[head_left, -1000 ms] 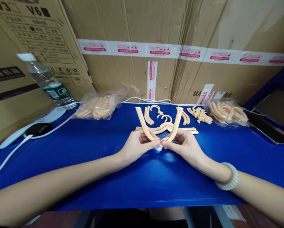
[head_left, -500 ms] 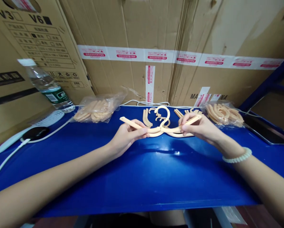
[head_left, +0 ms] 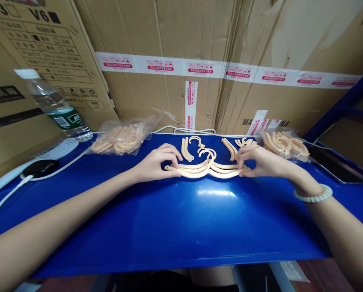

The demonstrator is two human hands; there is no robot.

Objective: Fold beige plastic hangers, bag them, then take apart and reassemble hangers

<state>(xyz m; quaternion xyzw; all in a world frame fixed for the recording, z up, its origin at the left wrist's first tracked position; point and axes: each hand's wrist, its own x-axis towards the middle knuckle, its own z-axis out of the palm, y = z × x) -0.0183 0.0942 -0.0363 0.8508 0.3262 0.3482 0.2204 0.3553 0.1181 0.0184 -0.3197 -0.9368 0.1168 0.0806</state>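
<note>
Several beige plastic clothes hangers (head_left: 195, 175) lie close together on the blue table, their hooks (head_left: 211, 154) pointing away from me. My left hand (head_left: 159, 163) pinches the left tip of the front hanger between thumb and fingers. At the opposite tip, my right hand (head_left: 254, 162) has a similar pinch, with a pale beaded bracelet on that wrist. Behind the hangers are loose beige arm pieces on the left (head_left: 186, 149) and on the right (head_left: 228, 148), plus loose hook pieces (head_left: 195, 140).
Clear bags of beige parts stand at the back left (head_left: 120, 140) and back right (head_left: 285, 145). At far left are a water bottle (head_left: 60, 111), a pale hairbrush (head_left: 58, 149) and a black device (head_left: 43, 168) with a white cable. A phone (head_left: 330, 166) lies right. Cardboard boxes (head_left: 169, 32) wall the back.
Both hands have lowered the hanger from above the table onto the others. Its arms, raised at the ends before, now lie along the row, and the hook has come down.
</note>
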